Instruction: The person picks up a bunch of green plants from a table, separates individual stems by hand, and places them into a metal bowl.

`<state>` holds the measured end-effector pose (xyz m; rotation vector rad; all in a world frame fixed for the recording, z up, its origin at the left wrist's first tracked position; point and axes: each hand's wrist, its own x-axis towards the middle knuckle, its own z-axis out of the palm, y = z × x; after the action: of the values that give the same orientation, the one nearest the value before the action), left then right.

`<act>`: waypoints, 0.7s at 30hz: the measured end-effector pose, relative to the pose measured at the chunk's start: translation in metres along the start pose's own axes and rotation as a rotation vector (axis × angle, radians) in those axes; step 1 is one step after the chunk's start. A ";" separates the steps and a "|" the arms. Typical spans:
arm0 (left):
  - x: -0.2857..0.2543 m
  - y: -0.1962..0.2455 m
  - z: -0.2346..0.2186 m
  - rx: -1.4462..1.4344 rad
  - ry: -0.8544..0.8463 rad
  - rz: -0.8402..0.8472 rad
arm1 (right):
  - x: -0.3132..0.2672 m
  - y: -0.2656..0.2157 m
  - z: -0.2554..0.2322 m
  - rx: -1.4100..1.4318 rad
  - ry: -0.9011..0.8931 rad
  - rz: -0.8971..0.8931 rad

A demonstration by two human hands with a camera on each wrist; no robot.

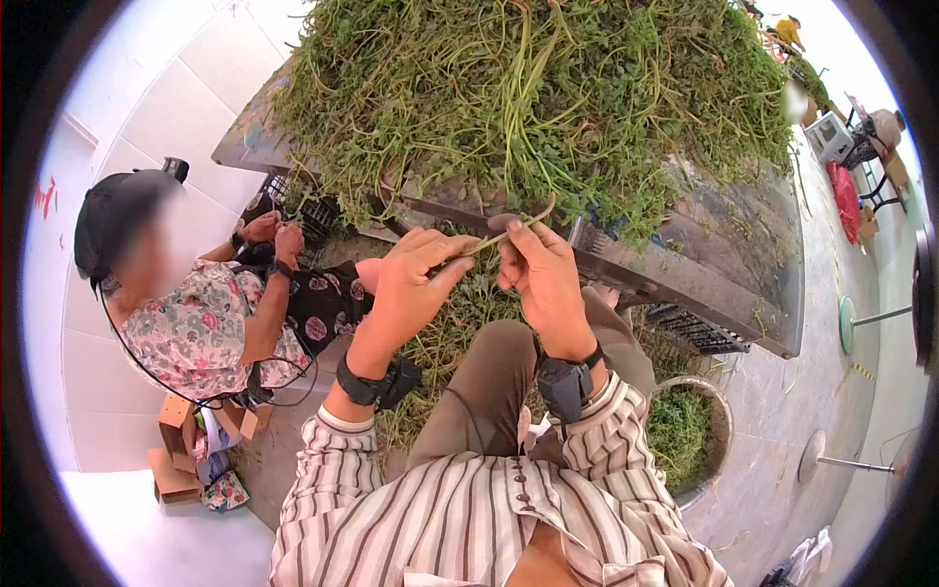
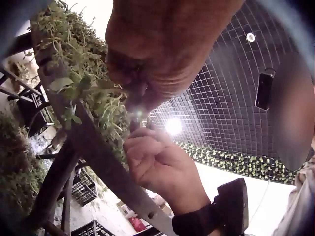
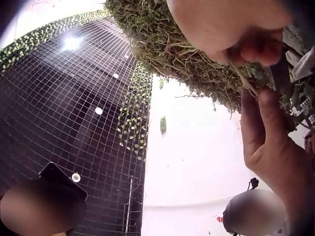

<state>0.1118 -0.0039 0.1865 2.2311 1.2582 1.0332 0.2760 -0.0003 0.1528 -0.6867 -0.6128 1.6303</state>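
Room around a dark-edged table (image 1: 729,269).
A white wall (image 1: 44,235) stands left of the table, grey floor (image 1: 768,440) spreads right; higher than it, a dark gridded ceiling (image 3: 59,113) holds a bright light (image 3: 72,43).

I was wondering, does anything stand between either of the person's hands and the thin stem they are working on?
Nothing visible does: the left hand and the right hand both pinch the stem directly. The heap of greens lies beyond them on the table, not in between.
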 end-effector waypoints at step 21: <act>-0.028 0.011 -0.007 0.322 -0.049 0.116 | 0.001 0.002 0.005 -0.019 0.085 -0.137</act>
<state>0.1031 -0.0339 0.1863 2.5800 1.3703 0.8591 0.2714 0.0001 0.1545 -0.7091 -0.6016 1.4629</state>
